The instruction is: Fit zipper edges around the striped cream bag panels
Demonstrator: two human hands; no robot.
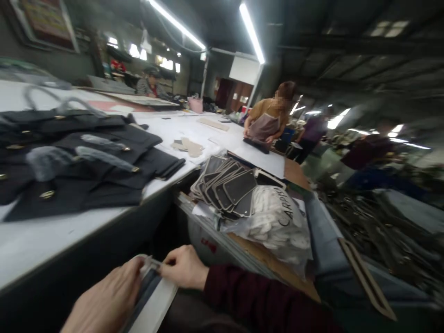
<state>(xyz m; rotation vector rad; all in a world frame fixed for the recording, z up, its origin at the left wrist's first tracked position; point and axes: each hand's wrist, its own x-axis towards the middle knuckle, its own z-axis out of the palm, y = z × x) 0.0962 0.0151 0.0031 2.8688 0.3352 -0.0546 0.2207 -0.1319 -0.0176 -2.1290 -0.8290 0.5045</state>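
Low in the view, my left hand and my right hand both pinch the top end of a flat dark panel with a pale grey border. The fingers of each hand are closed on its edge. The panel runs down between my hands towards the bottom of the picture. A dark red sleeve covers my right forearm. Just above my hands is the front edge of a long white table.
Black bag pieces with grey handles and gold fittings lie on the table at left. A fanned stack of dark panels and a bag of white material sit to the right. Other people work further along the table.
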